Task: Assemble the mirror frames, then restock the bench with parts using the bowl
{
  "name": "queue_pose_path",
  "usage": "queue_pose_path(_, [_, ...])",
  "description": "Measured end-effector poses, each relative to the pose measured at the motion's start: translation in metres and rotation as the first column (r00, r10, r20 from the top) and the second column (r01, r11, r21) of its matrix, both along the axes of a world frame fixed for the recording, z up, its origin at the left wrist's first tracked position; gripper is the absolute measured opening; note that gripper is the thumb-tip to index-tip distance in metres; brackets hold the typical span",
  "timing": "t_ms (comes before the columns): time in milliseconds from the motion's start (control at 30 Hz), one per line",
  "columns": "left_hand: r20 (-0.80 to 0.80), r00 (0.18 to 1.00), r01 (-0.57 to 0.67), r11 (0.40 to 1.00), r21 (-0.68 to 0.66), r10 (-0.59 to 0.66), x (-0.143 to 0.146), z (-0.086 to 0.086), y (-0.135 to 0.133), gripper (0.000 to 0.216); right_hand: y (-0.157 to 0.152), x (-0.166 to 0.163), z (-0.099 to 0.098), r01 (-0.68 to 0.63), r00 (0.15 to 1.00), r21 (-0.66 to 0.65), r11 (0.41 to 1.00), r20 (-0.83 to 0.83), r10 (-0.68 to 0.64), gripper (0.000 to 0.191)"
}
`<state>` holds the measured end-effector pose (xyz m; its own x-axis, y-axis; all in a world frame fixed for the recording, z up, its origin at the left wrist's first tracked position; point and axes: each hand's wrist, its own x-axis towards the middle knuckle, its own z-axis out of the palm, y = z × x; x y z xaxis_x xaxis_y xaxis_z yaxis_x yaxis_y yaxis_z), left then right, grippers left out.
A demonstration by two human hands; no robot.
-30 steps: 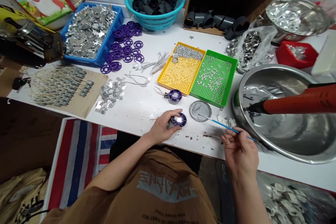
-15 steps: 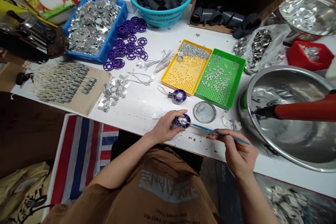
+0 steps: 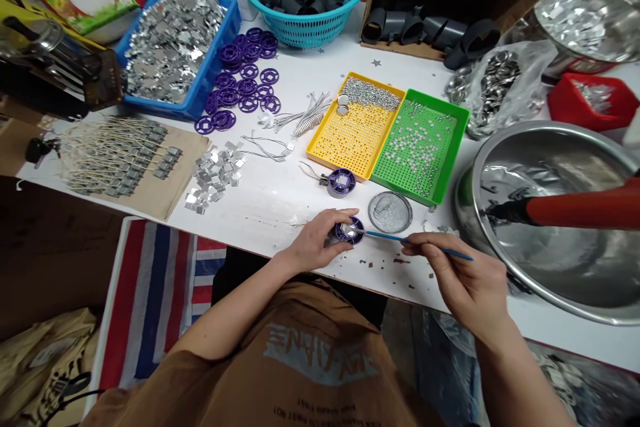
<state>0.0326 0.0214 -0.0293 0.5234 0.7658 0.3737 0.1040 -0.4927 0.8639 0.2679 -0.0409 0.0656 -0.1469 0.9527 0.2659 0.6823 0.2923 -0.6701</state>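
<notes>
Near the table's front edge, my left hand point(image 3: 320, 240) grips a round purple part point(image 3: 356, 237) between thumb and fingers. A shiny square metal piece lies in its middle. My right hand point(image 3: 460, 273) pinches a thin blue brush point(image 3: 395, 237), whose tip touches the centre of that part. Just behind the brush is a shallow round dish point(image 3: 390, 211) with a grey, glossy content. A second purple round part point(image 3: 342, 181) with wires sits behind my left hand, apart from it.
A yellow tray point(image 3: 325, 152) and a green tray point(image 3: 439, 193) hold small metal parts. At right stands a steel basin point(image 3: 470, 213) with a red-handled tool point(image 3: 585, 205). Leftward are metal squares point(image 3: 215, 173), purple rings point(image 3: 247, 88), a blue tray point(image 3: 193, 107) and wired parts point(image 3: 120, 153).
My right hand has shifted slightly right and down, and the brush lies a little flatter. My left hand keeps its hold on the purple part.
</notes>
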Motion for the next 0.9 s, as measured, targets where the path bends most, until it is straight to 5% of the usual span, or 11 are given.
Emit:
queue_pose_path(167, [-0.001,1.0,0.001,1.0,0.011,-0.001,0.0,0.0,0.0,0.036,-0.002,-0.006,0.019,-0.089,0.985,-0.005,0.996,0.147,0.089,0.015])
queue_pose_path(433, [-0.017,1.0,0.007,1.0,0.01,-0.007,-0.001,0.001,0.0,0.034,0.007,-0.015,0.03,-0.07,0.962,0.061,0.996,0.267,0.051,0.014])
queue_pose_path(900, [-0.011,1.0,-0.009,1.0,0.003,0.009,-0.001,-0.002,0.0,0.037,0.031,-0.053,0.063,-0.305,0.846,0.039,0.951,0.47,0.252,0.013])
